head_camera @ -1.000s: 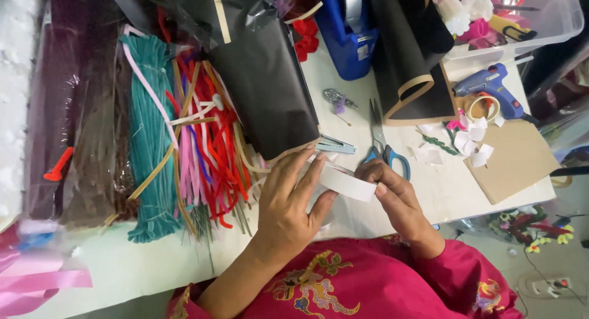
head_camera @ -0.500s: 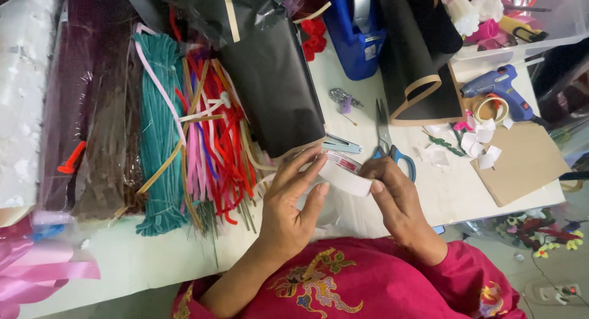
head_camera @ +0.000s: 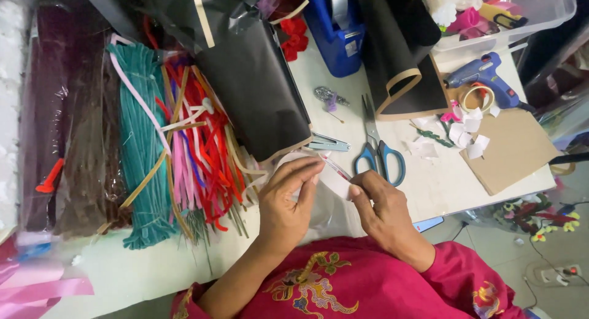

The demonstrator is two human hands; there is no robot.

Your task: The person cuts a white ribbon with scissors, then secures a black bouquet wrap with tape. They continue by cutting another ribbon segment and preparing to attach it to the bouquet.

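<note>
Your left hand [head_camera: 285,205] and right hand [head_camera: 383,211] both pinch a white strip [head_camera: 334,181], just below the scissors [head_camera: 377,148], slanting between them.

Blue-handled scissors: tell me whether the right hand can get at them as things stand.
Probably yes. The scissors lie flat on the white table just beyond the right hand, with nothing between. But that hand and the left hand both hold a white strip, which it would have to release first.
</note>
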